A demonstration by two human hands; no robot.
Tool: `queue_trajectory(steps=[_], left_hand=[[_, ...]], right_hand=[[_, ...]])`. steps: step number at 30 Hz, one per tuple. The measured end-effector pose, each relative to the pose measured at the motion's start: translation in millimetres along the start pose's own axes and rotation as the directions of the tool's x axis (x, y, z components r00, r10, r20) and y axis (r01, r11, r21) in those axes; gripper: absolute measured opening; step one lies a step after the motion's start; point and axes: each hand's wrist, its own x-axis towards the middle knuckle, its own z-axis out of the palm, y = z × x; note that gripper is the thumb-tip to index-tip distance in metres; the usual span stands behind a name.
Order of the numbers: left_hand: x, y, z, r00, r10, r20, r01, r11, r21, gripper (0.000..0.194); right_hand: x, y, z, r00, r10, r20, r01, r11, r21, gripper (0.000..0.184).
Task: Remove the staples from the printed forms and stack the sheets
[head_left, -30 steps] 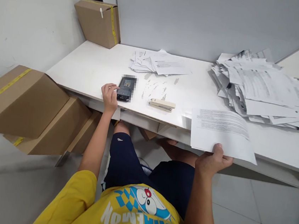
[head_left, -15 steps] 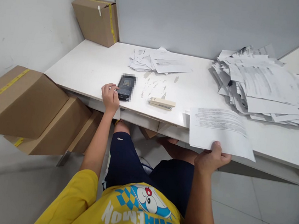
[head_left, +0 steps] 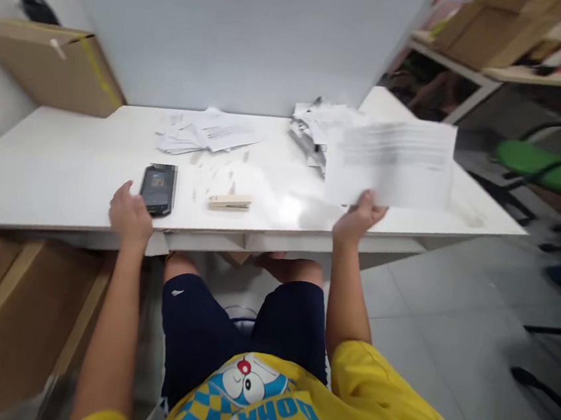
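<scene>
From my end of the head feed, I've got the right hand (head_left: 360, 217) pinching some printed paper (head_left: 418, 168) by its bottom edge, thumb on top, off to the right of the cream stapler (head_left: 230, 203). The print's way too blurry for me to read. That paper is held up, partly covering a messy paper pile (head_left: 327, 125) that sits behind and right of the stapler. My left hand (head_left: 131, 216) is over on the stapler's left, fingers half curled, right beside a dark phone (head_left: 157, 190) lying on the white table (head_left: 76, 148); honestly can't tell if the fingertips touch it or are gripping anything. Straight behind the stapler and a bit left there's a smaller paper stack (head_left: 203, 132), kinda fanned out. Farther back left of the stapler I see a cardboard box (head_left: 57, 69), and way off right, a green chair (head_left: 548, 169).
</scene>
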Motion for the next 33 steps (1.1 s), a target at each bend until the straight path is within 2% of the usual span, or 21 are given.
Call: queue_trajectory(steps=[2, 4, 7, 9, 14, 16, 18, 20, 22, 24, 25, 26, 27, 28, 30, 31, 32, 33], left_hand=[[5.6, -2.9, 2.8, 0.998, -0.005, 0.061, 0.005, 1.000, 0.001, 0.055], [6.6, -3.9, 3.1, 0.998, 0.003, 0.069, -0.004, 1.000, 0.007, 0.057], [4.4, -3.0, 0.7, 0.999, -0.006, 0.050, 0.003, 0.998, 0.059, 0.056], [3.5, -2.6, -0.6, 0.999, -0.013, 0.047, 0.008, 0.995, 0.095, 0.054], [1.1, -3.7, -3.0, 0.997, 0.011, 0.071, -0.020, 0.991, 0.129, 0.052], [-0.8, -3.7, -3.9, 0.997, 0.011, 0.076, -0.021, 0.990, 0.136, 0.051], [-2.8, -3.5, -4.6, 0.997, 0.010, 0.077, -0.021, 0.989, 0.148, 0.051], [-4.5, -3.0, -4.8, 0.996, 0.012, 0.087, -0.027, 0.985, 0.169, 0.051], [-5.9, -2.5, -5.0, 0.994, 0.019, 0.104, -0.039, 0.980, 0.197, 0.052], [-7.0, -1.9, -5.5, 0.993, 0.027, 0.118, -0.053, 0.974, 0.219, 0.052], [-7.6, -1.6, -6.0, 0.992, 0.030, 0.123, -0.058, 0.973, 0.225, 0.052], [-8.2, -1.4, -6.5, 0.991, 0.031, 0.127, -0.059, 0.972, 0.229, 0.052], [-9.0, -1.2, -7.2, 0.991, 0.029, 0.133, -0.059, 0.971, 0.232, 0.052], [-9.7, -1.1, -7.8, 0.990, 0.024, 0.141, -0.057, 0.971, 0.234, 0.052], [-10.5, -1.1, -8.7, 0.987, 0.003, 0.161, -0.041, 0.971, 0.235, 0.052], [-10.1, -1.1, -8.8, 0.985, -0.018, 0.169, -0.023, 0.972, 0.234, 0.052], [-8.9, -1.1, -8.8, 0.983, -0.043, 0.177, 0.001, 0.973, 0.231, 0.051], [-6.6, -1.0, -8.6, 0.980, -0.074, 0.185, 0.031, 0.974, 0.225, 0.050]], right_hand=[[37.2, 4.1, 29.5, 0.997, 0.053, 0.051, -0.058, 0.993, 0.104, 0.022], [62.1, 12.9, 55.6, 0.975, 0.212, 0.075, -0.221, 0.961, 0.164, 0.014], [75.2, 30.0, 89.6, 0.882, 0.456, 0.119, -0.471, 0.856, 0.211, 0.006], [76.1, 38.6, 109.5, 0.821, 0.550, 0.154, -0.571, 0.786, 0.238, 0.003], [78.7, 45.9, 148.7, 0.707, 0.614, 0.350, -0.701, 0.676, 0.229, 0.024], [77.2, 49.0, 158.4, 0.659, 0.611, 0.439, -0.728, 0.664, 0.170, 0.027], [69.4, 55.2, 164.5, 0.627, 0.603, 0.493, -0.721, 0.689, 0.075, 0.024], [53.3, 64.0, 169.3, 0.615, 0.583, 0.530, -0.653, 0.754, -0.072, 0.017], [29.3, 73.3, 176.0, 0.629, 0.526, 0.573, -0.482, 0.842, -0.243, 0.011], [0.3, 80.4, 187.7, 0.648, 0.381, 0.659, -0.187, 0.919, -0.347, 0.014], [-14.9, 82.6, 195.8, 0.636, 0.281, 0.719, -0.013, 0.935, -0.353, 0.020], [-29.7, 83.7, 205.1, 0.592, 0.177, 0.786, 0.160, 0.930, -0.331, 0.027], [-43.7, 84.1, 215.0, 0.511, 0.088, 0.855, 0.320, 0.904, -0.284, 0.035], [-56.4, 83.8, 224.9, 0.401, 0.025, 0.916, 0.455, 0.862, -0.223, 0.043], [-76.6, 82.3, 241.0, 0.154, -0.014, 0.988, 0.643, 0.760, -0.089, 0.057], [-83.6, 81.6, 246.1, 0.053, -0.005, 0.999, 0.702, 0.711, -0.034, 0.061], [-88.5, 81.1, 248.8, -0.014, 0.010, 1.000, 0.745, 0.667, 0.004, 0.061], [-91.3, 80.9, 249.3, -0.047, 0.022, 0.999, 0.778, 0.628, 0.023, 0.060]])
